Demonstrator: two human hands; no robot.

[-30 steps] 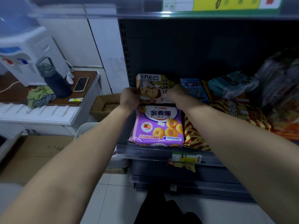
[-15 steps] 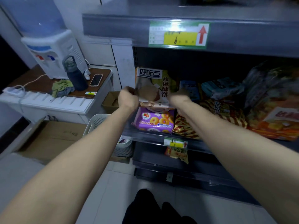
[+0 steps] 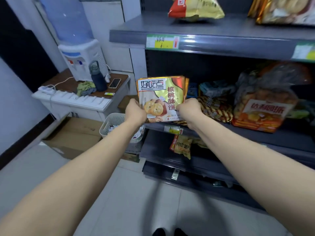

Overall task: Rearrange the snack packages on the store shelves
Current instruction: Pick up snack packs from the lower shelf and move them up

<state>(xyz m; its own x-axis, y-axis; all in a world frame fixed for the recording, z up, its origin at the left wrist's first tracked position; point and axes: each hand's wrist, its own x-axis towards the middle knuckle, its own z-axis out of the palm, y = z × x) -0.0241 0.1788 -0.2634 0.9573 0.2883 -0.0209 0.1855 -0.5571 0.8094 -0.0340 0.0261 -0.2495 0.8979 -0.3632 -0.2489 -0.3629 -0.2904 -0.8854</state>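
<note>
Judging by the shelves, you are mid-job. On the floor at left, the cardboard box (image 3: 76,133) looks closed, its contents hidden. Beside it, the white basket (image 3: 111,122) holds a few small packets, mostly out of sight. Your left grip (image 3: 135,111) and right grip (image 3: 188,108) each curl around a side edge of the cookie packages (image 3: 162,92), a stack held upright before the middle shelf (image 3: 288,137), not yet placed. Further right, the striped bag (image 3: 214,108) and orange bag (image 3: 262,113) lie loosely heaped, likely awaiting tidying.
</note>
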